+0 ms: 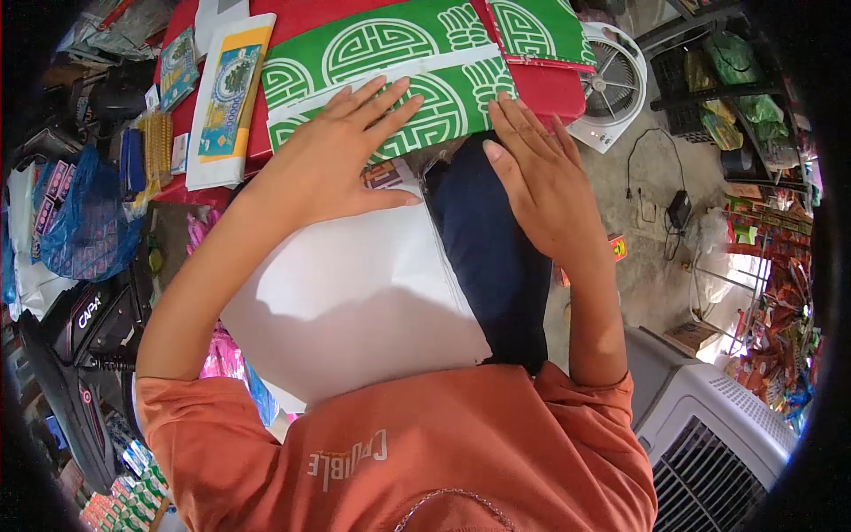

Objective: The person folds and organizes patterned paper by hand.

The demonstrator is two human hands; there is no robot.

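Green sheets with white round patterns [377,40] lie on a red surface in front of me, with a folded strip showing a white edge [381,82]. My left hand [341,151] rests flat on the left part of this fold, fingers spread and thumb pointing right. At the fold's right end, my right hand [542,182] lies with fingers stretched out, the fingertips touching the green sheet. Neither hand grips anything. Large white sheets [355,293] cover my lap below, partly hidden by the left hand and forearm.
The red table [550,93] carries a yellow-and-white packet [232,97] at its left. A white fan [612,75] stands right of it. An air cooler [709,426] is at lower right, a black motorbike [75,355] at left. A cable with black adapter [678,210] lies on the floor.
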